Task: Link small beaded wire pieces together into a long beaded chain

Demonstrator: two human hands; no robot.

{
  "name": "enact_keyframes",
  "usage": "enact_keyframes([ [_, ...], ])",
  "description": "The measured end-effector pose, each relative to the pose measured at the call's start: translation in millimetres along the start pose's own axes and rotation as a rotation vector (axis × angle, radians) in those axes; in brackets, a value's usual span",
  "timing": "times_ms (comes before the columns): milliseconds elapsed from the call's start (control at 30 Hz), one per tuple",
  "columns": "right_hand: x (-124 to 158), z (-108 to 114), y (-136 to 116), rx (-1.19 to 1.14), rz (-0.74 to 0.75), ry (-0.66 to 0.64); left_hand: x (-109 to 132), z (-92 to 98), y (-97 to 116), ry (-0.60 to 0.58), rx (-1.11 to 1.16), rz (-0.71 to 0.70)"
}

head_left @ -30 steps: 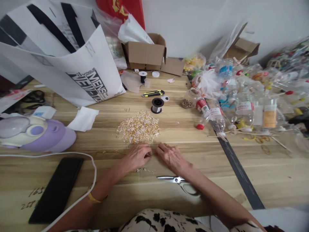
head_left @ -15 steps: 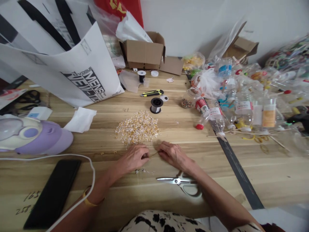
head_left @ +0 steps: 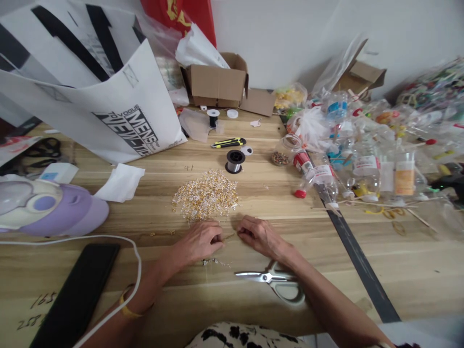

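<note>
A thin gold-coloured beaded strand (head_left: 229, 237) runs across the gap between my two hands, low over the table. My left hand (head_left: 203, 239) is closed on its left end, fingers curled. At the other end, the fingers of my right hand (head_left: 258, 235) pinch together; the fingertips are partly hidden. Just beyond both hands lies a heap of small gold and clear beads (head_left: 206, 194). A short dark-and-silver beaded piece (head_left: 216, 262) rests on the table below my left hand. Scissors (head_left: 271, 279) with pale handles lie beside my right forearm.
Behind the beads stand a spool of fine wire (head_left: 235, 161) and a yellow-black utility knife (head_left: 228, 142). Plastic bottles (head_left: 366, 166) crowd the right side. At left are a purple device (head_left: 68, 205), a white cable (head_left: 136, 256), a black flat case (head_left: 78, 295) and a large white bag (head_left: 119, 106).
Both hands keep nearly the same places and grip, with the strand still between them. The whole view has shifted slightly, so things appear a little lower.
</note>
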State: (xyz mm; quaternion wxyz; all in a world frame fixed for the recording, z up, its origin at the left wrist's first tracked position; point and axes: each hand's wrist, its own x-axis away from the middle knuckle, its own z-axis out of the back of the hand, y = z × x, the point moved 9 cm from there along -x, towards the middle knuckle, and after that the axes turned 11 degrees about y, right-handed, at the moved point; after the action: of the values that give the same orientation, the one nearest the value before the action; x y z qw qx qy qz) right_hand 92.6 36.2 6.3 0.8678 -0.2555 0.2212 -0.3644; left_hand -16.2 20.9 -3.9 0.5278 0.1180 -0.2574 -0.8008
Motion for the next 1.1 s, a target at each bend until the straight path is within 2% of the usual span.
enact_keyframes([
  [267,1.2,0.0,-7.8,0.058,0.037,0.007,-5.4,5.2,6.0,0.133,0.02,-0.011],
  [433,2.8,-4.1,-7.9,0.121,0.041,0.031,-9.5,-0.3,13.5,0.244,0.06,-0.068],
  [733,3.1,-8.6,-13.7,0.311,0.037,0.085,-10.3,-7.0,13.1,0.232,0.038,-0.067],
  [1100,5.0,-11.3,-11.8,0.312,0.027,0.065,-9.5,-2.0,12.4,0.265,0.078,-0.054],
])
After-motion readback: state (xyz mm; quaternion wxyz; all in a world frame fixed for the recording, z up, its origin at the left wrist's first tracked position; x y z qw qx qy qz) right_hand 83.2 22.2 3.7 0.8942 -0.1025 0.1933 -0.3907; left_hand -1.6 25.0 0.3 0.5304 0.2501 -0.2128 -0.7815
